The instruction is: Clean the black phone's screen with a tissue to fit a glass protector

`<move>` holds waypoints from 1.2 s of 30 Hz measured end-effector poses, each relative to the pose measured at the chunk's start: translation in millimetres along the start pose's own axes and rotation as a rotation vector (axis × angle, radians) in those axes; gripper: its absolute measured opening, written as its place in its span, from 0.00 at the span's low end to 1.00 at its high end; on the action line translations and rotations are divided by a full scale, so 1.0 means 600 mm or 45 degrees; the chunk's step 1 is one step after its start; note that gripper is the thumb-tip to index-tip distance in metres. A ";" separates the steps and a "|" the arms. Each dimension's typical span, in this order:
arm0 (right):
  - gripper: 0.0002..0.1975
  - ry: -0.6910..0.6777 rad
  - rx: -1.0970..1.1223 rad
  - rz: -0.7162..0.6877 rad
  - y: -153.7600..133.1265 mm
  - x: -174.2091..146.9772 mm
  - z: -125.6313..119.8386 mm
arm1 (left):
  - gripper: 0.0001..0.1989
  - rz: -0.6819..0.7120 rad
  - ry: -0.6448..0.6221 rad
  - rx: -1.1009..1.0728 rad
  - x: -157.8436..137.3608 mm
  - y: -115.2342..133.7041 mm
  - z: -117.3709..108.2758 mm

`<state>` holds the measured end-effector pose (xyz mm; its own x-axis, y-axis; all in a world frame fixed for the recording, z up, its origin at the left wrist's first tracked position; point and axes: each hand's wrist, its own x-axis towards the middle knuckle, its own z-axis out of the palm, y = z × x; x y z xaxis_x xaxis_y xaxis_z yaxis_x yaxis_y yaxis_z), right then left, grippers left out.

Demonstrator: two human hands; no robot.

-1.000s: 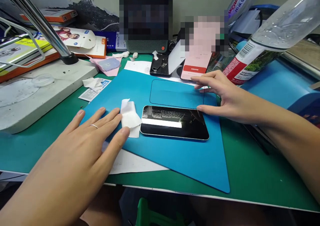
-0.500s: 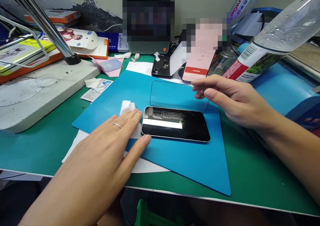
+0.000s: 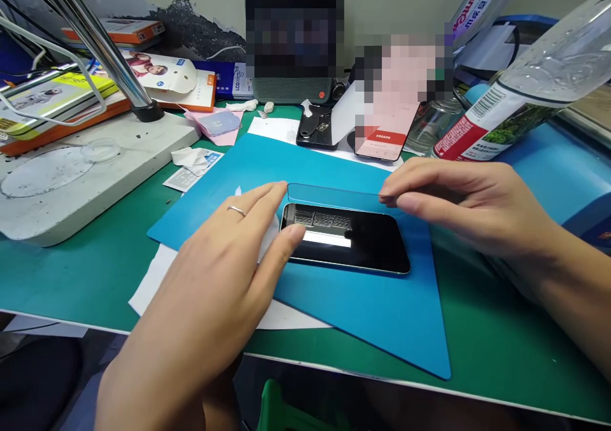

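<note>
A phone (image 3: pixel 363 240) lies face up on the blue mat (image 3: pixel 363 310), its black screen reflecting a bright strip. Over its far long edge a clear screen protector (image 3: pixel 334 195) with a thin dark border is held up at a tilt. My right hand (image 3: pixel 463 202) pinches the protector's right end between thumb and fingers. My left hand (image 3: pixel 229 246), wearing a ring, has its fingers stretched and thumb apart. Its fingertips are at the protector's left end, though I cannot tell whether they touch. Its thumb tip overlaps the phone's left end in view. White tissue (image 3: pixel 270 230) shows partly behind that hand.
At left stand a lamp base (image 3: pixel 157 135) and stacked boxes (image 3: pixel 200 90). A second phone (image 3: pixel 382 143), a black phone-like part (image 3: pixel 312 128) and a blurred-out screen unit (image 3: pixel 291 89) stand at the back. A plastic bottle (image 3: pixel 496 116) leans at right. White paper (image 3: pixel 296 316) lies under the mat.
The screen protector has come lower and tilted flatter toward the phone. My left hand has moved up and right to the protector's left end. My right hand has lowered with it.
</note>
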<state>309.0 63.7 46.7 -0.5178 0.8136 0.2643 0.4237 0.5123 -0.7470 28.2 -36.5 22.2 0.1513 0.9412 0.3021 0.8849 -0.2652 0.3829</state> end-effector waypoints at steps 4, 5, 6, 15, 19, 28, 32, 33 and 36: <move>0.04 -0.128 -0.029 -0.183 -0.001 -0.002 -0.006 | 0.29 -0.117 -0.057 -0.089 0.000 0.002 0.004; 0.04 -0.151 -0.040 -0.220 -0.002 -0.002 -0.008 | 0.30 -0.163 -0.061 -0.117 0.001 0.001 0.005; 0.05 -0.179 -0.051 -0.257 -0.002 -0.002 -0.009 | 0.31 -0.197 -0.062 -0.141 0.002 0.000 0.006; 0.11 -0.356 -0.157 -0.546 0.005 0.006 -0.017 | 0.37 0.061 -0.154 -0.102 0.015 -0.017 0.026; 0.08 -0.337 -0.256 -0.561 0.008 0.004 -0.017 | 0.31 0.151 -0.135 -0.064 0.020 -0.022 0.032; 0.35 -0.444 -0.454 -0.281 0.022 -0.003 -0.013 | 0.28 0.159 -0.109 -0.060 0.022 -0.027 0.032; 0.40 -0.491 -0.505 -0.128 0.022 -0.005 -0.017 | 0.28 0.135 -0.095 -0.084 0.020 -0.029 0.036; 0.41 -0.494 -0.496 -0.105 0.021 -0.005 -0.017 | 0.29 0.120 -0.093 -0.091 0.019 -0.029 0.036; 0.43 -0.498 -0.451 -0.068 0.020 -0.006 -0.016 | 0.30 0.090 -0.100 -0.125 0.015 -0.031 0.036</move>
<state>323.1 69.7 43.0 -0.7555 0.6552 -0.0019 0.5794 0.6667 -0.4687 22.7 -18.6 -1.3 0.2490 0.9320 0.2635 0.8242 -0.3468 0.4477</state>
